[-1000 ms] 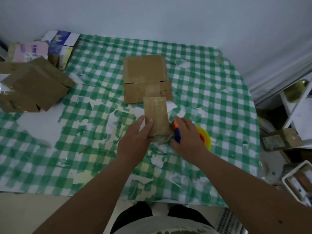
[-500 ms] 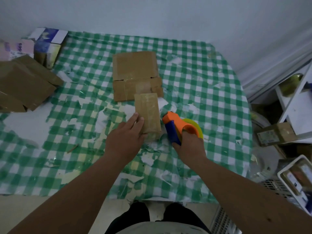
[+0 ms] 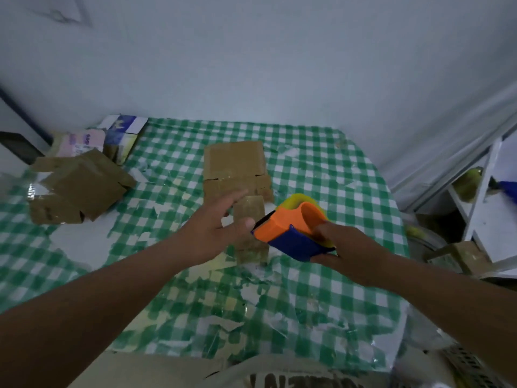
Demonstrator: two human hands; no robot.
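Your right hand [image 3: 352, 253] grips the dispenser [image 3: 291, 228] mid-frame; your left hand [image 3: 209, 233], fingers [image 3: 229, 198] straight, is over the box [image 3: 251, 205] beside it.

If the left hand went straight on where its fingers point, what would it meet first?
Likely the larger cardboard box beyond the left hand; the hand's height is unclear, so it might pass above.

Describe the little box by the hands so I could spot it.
Start at the green checked tablecloth and find the wide flat carton at its middle. In front of it, between the left hand and the orange-and-blue tape dispenser, sits the small box, far narrower and glossy with tape.
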